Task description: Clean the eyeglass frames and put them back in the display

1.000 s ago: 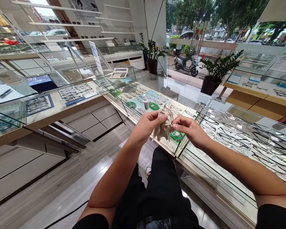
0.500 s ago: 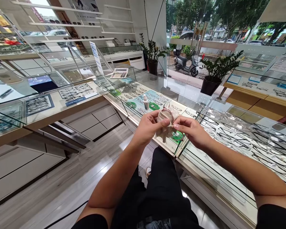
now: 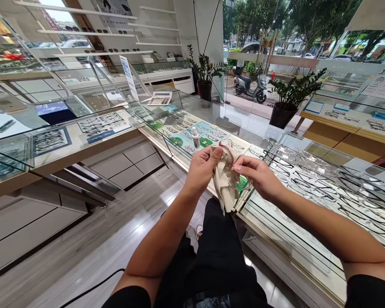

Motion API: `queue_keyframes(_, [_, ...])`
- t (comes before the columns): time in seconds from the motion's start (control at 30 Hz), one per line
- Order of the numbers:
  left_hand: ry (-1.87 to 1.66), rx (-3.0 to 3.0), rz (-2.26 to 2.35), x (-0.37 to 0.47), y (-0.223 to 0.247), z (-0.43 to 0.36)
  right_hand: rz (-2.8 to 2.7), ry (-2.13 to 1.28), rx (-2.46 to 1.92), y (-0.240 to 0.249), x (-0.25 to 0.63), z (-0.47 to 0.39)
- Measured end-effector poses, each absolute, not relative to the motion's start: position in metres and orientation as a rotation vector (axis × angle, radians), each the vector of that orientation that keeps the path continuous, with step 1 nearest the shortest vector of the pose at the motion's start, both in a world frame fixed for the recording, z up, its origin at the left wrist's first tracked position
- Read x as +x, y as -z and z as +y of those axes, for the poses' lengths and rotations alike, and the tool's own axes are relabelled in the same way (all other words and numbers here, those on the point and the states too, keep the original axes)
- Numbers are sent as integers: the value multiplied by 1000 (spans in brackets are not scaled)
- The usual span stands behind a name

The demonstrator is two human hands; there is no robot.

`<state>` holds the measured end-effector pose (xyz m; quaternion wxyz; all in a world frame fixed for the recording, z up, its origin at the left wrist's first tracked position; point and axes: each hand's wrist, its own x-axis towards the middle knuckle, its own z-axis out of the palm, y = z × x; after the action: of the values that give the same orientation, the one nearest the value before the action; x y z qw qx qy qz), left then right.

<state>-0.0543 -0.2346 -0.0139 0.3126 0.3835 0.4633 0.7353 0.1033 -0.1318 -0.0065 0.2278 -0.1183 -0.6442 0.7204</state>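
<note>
My left hand pinches a beige cleaning cloth, thumb on top, over one side of a pair of eyeglasses. The cloth hangs down in folds with a zigzag-cut edge. Thin reddish rims of the eyeglasses show at its top; the cloth hides much of the rest. With thumb and fingertips, my right hand is closed on the eyeglasses near their middle, at the cloth's right edge. Just beyond my left hand, a small white spray bottle stands upright on the glass counter.
Under the glass countertop lie many eyeglass frames, reaching far to the right. A calculator rests on the counter further back. Two potted plants stand beyond it. Another display case runs along the left.
My left thumb has shifted up, and the cloth, bunched around the lens before, now hangs lower and more spread out. My right hand has stayed nearly in place.
</note>
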Motion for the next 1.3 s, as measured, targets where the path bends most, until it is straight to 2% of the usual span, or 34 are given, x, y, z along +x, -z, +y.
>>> queue_keyframes(0.17, [-1876, 921, 1092, -57, 18, -239, -1701, -2021, -374, 3, 105, -132])
queue_keyframes(0.4, [-2126, 920, 1239, -37, 24, -230, -1731, -2126, -315, 15, 103, -147])
queue_keyframes(0.57, [-1991, 959, 1241, -51, 17, -224, -1637, -2148, -352, 14, 100, -145])
queue_keyframes(0.9, [-2035, 791, 1361, -104, 0, -171, -1391, -1960, -447, 0, 104, -106])
queue_keyframes(1.13, [-1892, 992, 1682, -131, -5, -113, -1479, -1971, -364, -13, 110, -100])
queue_keyframes(1.3, [-1877, 1585, 1651, -131, 10, -158, -1650, -1941, -325, -14, 109, -95])
